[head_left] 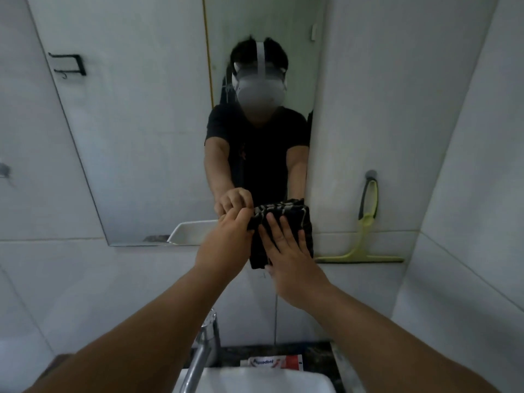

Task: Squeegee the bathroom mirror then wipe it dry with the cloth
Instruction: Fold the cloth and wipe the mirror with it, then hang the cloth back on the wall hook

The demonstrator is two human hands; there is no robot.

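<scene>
White tiled walls frame a tall mirror (147, 123) above a sink (255, 381), with a tap (202, 355) and a toothpaste box (272, 362) on the dark desk (317, 355) behind it. Off to the right, the squeegee (365, 236) hangs from a wall hook (371, 174), its blade level and untouched, well apart from both hands. By that, the squeegee pass looks finished and the drying step is in hand.

A dark striped cloth (286, 219), folded into a pad, lies against the mirror's lower right corner, hanging a little below the bottom edge. The right hand (289, 259) lies flat with fingers spread wide, pressing the cloth to the glass. The left hand (226, 236) is narrowed to a pinch on the cloth's upper left corner.

Next the pad probably needs carrying up and across the glass in overlapping strokes under steady palm pressure; the left side and top look unwiped, though streaks cannot be told from here.
</scene>
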